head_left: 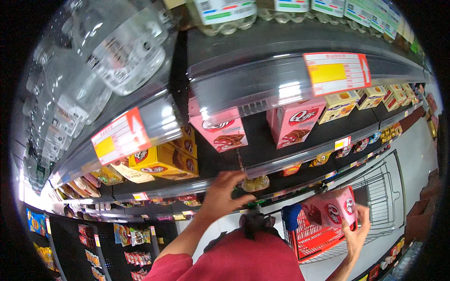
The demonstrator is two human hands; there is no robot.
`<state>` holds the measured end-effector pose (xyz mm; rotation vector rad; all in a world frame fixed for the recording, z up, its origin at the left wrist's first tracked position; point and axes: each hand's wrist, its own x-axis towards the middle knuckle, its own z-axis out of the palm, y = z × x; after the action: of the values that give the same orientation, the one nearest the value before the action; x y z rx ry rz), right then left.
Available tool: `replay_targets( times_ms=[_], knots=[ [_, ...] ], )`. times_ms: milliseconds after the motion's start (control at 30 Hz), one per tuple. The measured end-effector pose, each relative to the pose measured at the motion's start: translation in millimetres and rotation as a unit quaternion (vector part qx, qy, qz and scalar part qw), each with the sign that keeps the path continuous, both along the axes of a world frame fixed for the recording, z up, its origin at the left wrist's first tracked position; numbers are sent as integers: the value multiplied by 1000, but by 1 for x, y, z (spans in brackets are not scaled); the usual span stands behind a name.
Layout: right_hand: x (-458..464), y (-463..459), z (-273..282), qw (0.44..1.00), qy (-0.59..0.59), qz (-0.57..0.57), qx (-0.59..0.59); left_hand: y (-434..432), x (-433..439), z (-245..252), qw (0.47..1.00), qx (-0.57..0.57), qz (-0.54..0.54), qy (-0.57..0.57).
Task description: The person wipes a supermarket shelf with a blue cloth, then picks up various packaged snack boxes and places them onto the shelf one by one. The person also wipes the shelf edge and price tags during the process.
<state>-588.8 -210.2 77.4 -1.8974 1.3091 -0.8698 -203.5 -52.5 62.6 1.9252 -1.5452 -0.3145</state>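
My right hand grips a pink snack carton by its end. The carton is over the red basket-like child seat of a wire shopping cart. My left hand holds nothing, its fingers spread at the shelf's front rail; I cannot tell whether it touches the rail. Above it on the black shelf stand one pink carton and, with a gap between, another pink carton. Yellow cartons of the same brand sit to the left.
Clear bottles fill the upper left shelf. A price tag hangs from the upper rail, with cream cartons below it. The wire cart stands at my right on the pale floor. Snack bags hang on a black rack.
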Motion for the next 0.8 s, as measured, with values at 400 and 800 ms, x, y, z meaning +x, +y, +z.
replay_targets(
  times_ms=[400,800],
  knots=[
    [164,20,91,920,-113,340,-156,24,-23,-14,994,-9,-31,109],
    [246,19,21,941,-119,317,29,9,30,-10,975,-146,118,119]
  ],
)
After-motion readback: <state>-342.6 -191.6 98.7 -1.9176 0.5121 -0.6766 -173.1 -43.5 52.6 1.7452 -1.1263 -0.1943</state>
